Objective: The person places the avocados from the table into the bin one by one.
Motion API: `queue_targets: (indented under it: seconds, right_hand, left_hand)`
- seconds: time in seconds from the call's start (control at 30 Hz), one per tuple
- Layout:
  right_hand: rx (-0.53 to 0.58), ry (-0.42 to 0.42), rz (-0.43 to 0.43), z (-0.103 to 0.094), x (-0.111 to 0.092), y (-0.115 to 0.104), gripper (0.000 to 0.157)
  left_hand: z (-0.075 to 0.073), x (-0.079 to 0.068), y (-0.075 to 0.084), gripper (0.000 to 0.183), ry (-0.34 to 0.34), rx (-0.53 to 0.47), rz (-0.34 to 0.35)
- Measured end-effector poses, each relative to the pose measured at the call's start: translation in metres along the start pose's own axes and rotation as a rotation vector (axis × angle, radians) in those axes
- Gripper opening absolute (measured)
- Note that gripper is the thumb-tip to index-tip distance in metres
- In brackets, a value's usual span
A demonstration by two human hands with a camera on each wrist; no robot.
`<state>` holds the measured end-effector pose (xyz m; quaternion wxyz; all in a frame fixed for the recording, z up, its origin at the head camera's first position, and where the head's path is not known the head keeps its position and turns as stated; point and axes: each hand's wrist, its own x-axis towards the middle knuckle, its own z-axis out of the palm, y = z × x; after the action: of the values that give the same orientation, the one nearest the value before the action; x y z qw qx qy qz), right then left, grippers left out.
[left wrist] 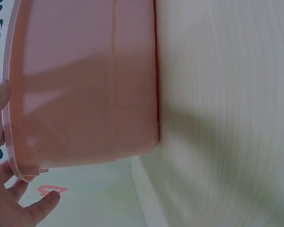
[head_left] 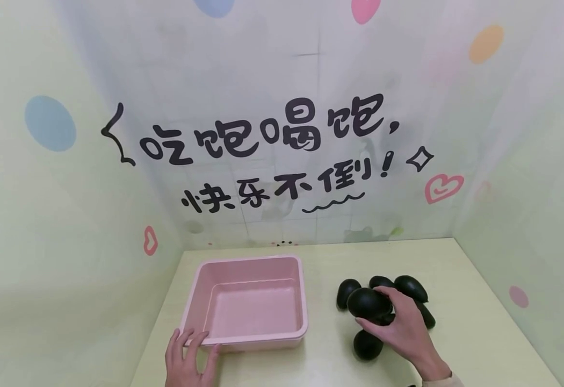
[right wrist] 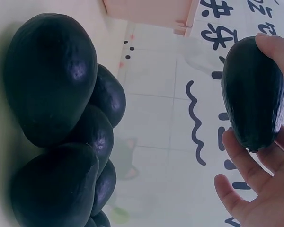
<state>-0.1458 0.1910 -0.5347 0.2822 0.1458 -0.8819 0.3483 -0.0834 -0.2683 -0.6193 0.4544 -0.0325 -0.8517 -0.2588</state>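
My right hand (head_left: 405,330) grips a dark, smooth avocado (head_left: 369,303) between thumb and fingers, raised above several more. In the right wrist view the held avocado (right wrist: 254,94) points its stem end down. Beneath and around it lie other avocados, among them a round-looking one (head_left: 368,345) at the front and one (head_left: 411,288) at the back; the hand partly hides some. A pink plastic tub (head_left: 243,339) stands on the left. Spread fingers of my left hand (head_left: 187,360) rest on its front-left rim, the thumb touching the edge in the left wrist view.
The pale wooden table (head_left: 325,365) carries the tub and the avocados, with a strip of tabletop between them. Printed hangings enclose it: a back wall (head_left: 272,64) with black lettering, plus side walls left and right.
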Motion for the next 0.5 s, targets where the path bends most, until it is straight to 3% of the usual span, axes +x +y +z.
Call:
queue_targets:
  seconds: [0.3, 0.5]
  right_hand:
    - [0.012, -0.014, 0.008, 0.0014, 0.0021, -0.0011, 0.074]
    - [0.01, -0.02, -0.012, 0.0031, 0.0049, -0.003, 0.073]
  left_hand:
    - [-0.0039, -0.0006, 0.0037, 0.044, -0.043, 0.004, -0.058]
    - [-0.0011, 0.0007, 0.0024, 0.062, -0.011, 0.001, -0.021]
